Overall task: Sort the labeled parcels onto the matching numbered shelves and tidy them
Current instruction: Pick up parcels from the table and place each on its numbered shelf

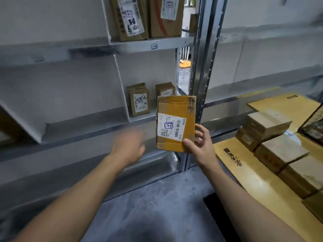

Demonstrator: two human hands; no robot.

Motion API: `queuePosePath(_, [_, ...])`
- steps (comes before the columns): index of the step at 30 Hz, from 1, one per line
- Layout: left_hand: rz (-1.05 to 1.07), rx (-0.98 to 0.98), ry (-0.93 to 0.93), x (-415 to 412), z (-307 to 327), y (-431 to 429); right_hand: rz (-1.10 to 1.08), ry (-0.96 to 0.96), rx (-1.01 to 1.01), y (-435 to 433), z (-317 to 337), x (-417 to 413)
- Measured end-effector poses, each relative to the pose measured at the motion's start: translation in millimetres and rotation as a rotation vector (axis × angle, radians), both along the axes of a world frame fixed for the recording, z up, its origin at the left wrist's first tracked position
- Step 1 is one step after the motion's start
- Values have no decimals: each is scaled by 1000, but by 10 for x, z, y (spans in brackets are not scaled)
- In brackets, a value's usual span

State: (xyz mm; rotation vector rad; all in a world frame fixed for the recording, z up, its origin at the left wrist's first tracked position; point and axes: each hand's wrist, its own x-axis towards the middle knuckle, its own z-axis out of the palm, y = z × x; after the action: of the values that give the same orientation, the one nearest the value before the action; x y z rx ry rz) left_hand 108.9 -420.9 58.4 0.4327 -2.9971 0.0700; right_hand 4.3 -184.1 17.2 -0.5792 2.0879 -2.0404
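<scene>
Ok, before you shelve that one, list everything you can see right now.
Held parcel: one, brown cardboard with white label, in the right hand.
Upper-shelf parcels: two, brown, standing side by side.
Middle-shelf parcels: two, brown, standing apart.
Stacked boxes: several, brown, on flat yellow cardboard at right.
Shelving: grey metal, with upright post.
Stool: one, wooden seat, behind the shelving.
Left hand: blurred, empty.
Right hand: gripping the parcel's lower right corner.
</scene>
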Motion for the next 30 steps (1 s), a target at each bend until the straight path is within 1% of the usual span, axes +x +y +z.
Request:
queuePosePath(9, [281, 51, -20, 1438, 16, -283, 232, -16, -13, -564, -75, 790])
queuePosePath(12, [370, 59, -16, 1888, 10, -457, 301, -32, -27, -829, -56, 1004])
queuePosePath(16, [478, 50, -7, 2434, 52, -732, 384, -2, -19, -1275, 6, 1317])
queuePosePath(22, [550, 49, 28, 3196, 138, -1277, 462, -5, -46, -2021, 77, 1945])
queuePosePath(30, [560, 68, 49, 3967, 178, -2164, 493, -10, -84, -2964, 150, 2707])
